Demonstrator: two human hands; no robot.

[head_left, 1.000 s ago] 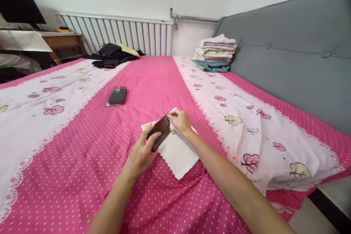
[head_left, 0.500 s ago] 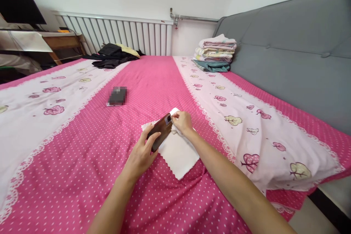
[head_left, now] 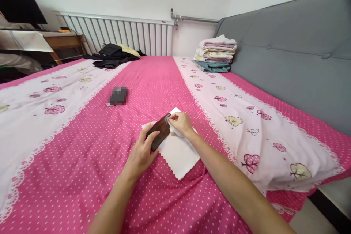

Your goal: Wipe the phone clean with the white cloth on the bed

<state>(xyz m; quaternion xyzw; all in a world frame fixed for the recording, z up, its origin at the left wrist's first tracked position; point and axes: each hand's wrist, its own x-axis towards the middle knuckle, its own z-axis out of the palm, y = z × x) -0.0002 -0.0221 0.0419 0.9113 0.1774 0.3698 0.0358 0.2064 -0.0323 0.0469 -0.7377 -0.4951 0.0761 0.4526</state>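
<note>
My left hand [head_left: 141, 153] grips a dark phone [head_left: 158, 135] by its lower end and tilts it above the bed. My right hand [head_left: 181, 123] pinches a fold of the white cloth [head_left: 178, 153] and presses it against the phone's upper end. The rest of the cloth lies flat on the pink dotted bedsheet [head_left: 82, 161] under both hands.
A second dark device [head_left: 118, 96], blurred, lies on the sheet further back left. Dark clothes [head_left: 112, 56] are heaped by the radiator [head_left: 131, 36]. A stack of folded linens [head_left: 215, 53] sits at the back right. A grey headboard [head_left: 287, 55] runs along the right.
My right hand with the cloth has made small shifts back and forth over the phone's upper end. The left hand and phone have barely moved.
</note>
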